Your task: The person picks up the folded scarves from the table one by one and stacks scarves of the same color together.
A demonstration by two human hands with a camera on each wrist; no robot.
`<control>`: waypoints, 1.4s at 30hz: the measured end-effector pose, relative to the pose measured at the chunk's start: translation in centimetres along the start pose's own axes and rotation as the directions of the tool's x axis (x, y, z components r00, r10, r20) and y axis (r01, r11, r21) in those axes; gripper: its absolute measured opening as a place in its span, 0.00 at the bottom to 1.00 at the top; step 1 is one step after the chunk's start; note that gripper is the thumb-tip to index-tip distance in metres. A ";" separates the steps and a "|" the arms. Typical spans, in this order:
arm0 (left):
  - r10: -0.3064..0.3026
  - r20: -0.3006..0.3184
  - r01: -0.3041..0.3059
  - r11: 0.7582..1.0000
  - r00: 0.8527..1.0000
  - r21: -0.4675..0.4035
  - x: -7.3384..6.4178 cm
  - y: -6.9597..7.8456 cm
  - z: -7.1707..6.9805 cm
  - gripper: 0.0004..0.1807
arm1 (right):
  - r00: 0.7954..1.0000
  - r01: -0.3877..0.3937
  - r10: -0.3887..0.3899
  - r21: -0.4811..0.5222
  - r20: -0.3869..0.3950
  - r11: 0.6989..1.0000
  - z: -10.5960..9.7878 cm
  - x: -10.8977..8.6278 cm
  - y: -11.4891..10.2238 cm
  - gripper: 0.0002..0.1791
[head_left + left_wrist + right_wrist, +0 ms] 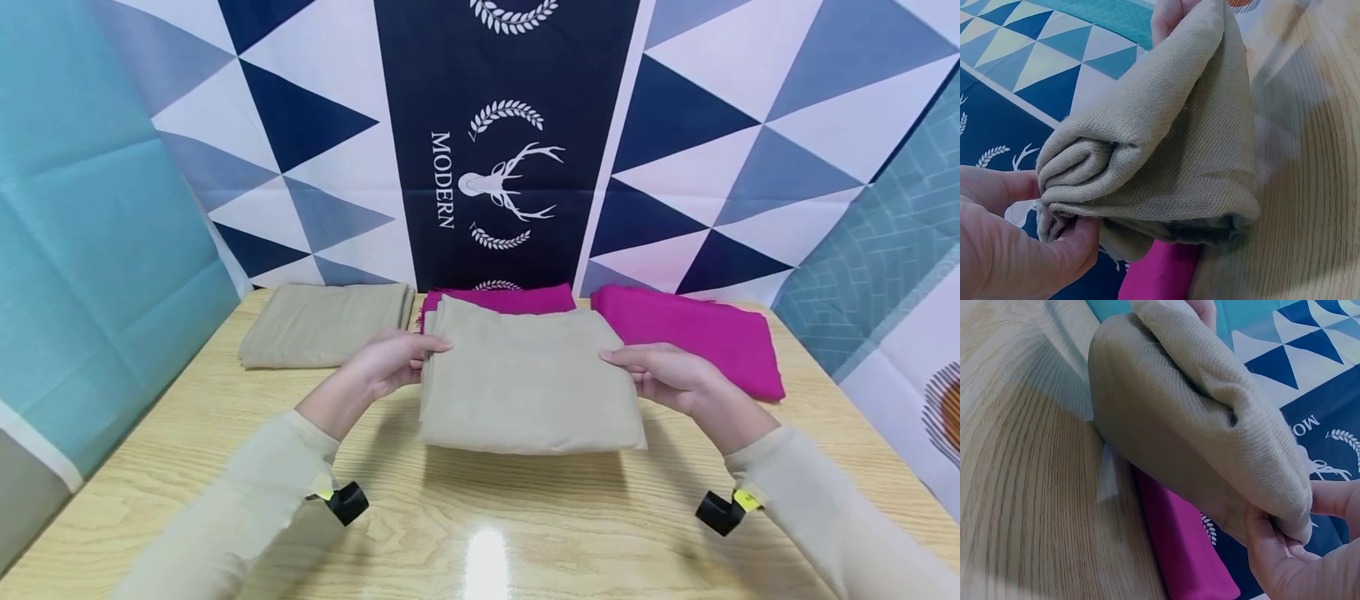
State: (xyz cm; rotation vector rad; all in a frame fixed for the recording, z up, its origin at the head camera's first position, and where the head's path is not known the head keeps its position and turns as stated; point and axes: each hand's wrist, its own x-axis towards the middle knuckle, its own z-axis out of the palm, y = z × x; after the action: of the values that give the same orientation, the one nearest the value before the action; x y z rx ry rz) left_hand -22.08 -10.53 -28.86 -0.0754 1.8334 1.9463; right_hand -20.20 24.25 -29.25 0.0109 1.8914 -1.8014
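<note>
A folded beige cloth (pixel 532 379) is held up over the table between both hands, its front edge above a shadow on the wood. My left hand (pixel 392 360) pinches its left side, thumb on top and fingers underneath. On the opposite side my right hand (pixel 671 377) grips the cloth the same way. The left wrist view shows the rolled, layered folds of the beige cloth (pixel 1147 144) between thumb and fingers. In the right wrist view, the cloth's far side (pixel 1191 419) slants up from the pinching fingers. Behind it lies a magenta cloth (pixel 517 298), partly hidden.
Another folded beige cloth (pixel 330 325) lies at the back left of the wooden table (pixel 390 533). At the back right sits a folded magenta cloth (pixel 690 337), close to my right hand. A patterned fabric backdrop (pixel 502 150) rises along the table's rear edge.
</note>
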 end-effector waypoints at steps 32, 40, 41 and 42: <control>-0.010 -0.012 0.010 1.000 1.000 0.009 1.2 -0.7 2.9 0.06 | 1.000 -0.018 0.018 -0.001 -0.016 1.000 -2.7 -1.8 1.4 0.11; -0.007 -0.010 0.007 1.000 1.000 -0.012 1.3 -0.4 3.1 0.06 | 0.999 -0.024 0.024 0.001 -0.023 1.000 -2.9 -1.7 1.2 0.12; -0.008 -0.011 0.008 1.000 1.000 -0.015 1.3 -0.4 3.1 0.06 | 0.999 -0.026 0.026 0.000 -0.024 1.000 -2.9 -1.7 1.2 0.12; -0.007 -0.009 0.007 1.000 1.000 -0.016 1.2 -0.4 3.1 0.07 | 0.999 -0.027 0.027 -0.005 -0.024 1.000 -2.9 -1.6 1.2 0.12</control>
State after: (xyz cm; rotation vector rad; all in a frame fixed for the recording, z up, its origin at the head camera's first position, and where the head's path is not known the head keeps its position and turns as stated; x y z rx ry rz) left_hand -22.22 -7.22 -29.30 -0.0958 1.8214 1.9594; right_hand -19.42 27.68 -29.79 0.0554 1.9032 -1.7864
